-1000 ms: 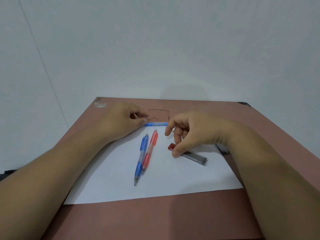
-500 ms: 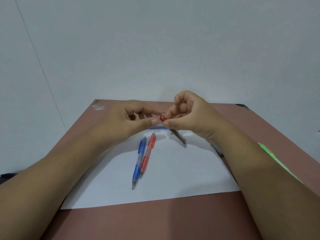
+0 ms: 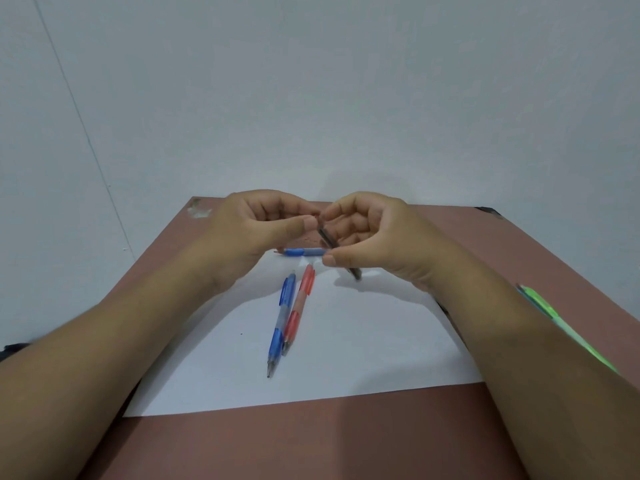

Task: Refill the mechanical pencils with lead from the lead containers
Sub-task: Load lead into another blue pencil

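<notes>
My right hand (image 3: 374,237) holds a slim dark lead container (image 3: 329,239) tilted above the paper, its lower end (image 3: 356,273) poking out below my thumb. My left hand (image 3: 256,230) pinches the container's top end with thumb and fingers; its red cap is hidden by them. A blue mechanical pencil (image 3: 281,320) and a red mechanical pencil (image 3: 298,308) lie side by side on the white paper (image 3: 346,358), tips toward me. A second blue pencil (image 3: 304,252) lies crosswise at the paper's far edge, under my hands.
The paper lies on a brown table (image 3: 311,445) set against a pale wall. A dark object (image 3: 441,306) peeks out beside my right wrist at the paper's right edge. A green patch of light (image 3: 540,306) falls on my right forearm.
My right hand picked the lead container off the paper and raised it. My left hand left the far blue pencil and now pinches the container's top, covering the red cap.
</notes>
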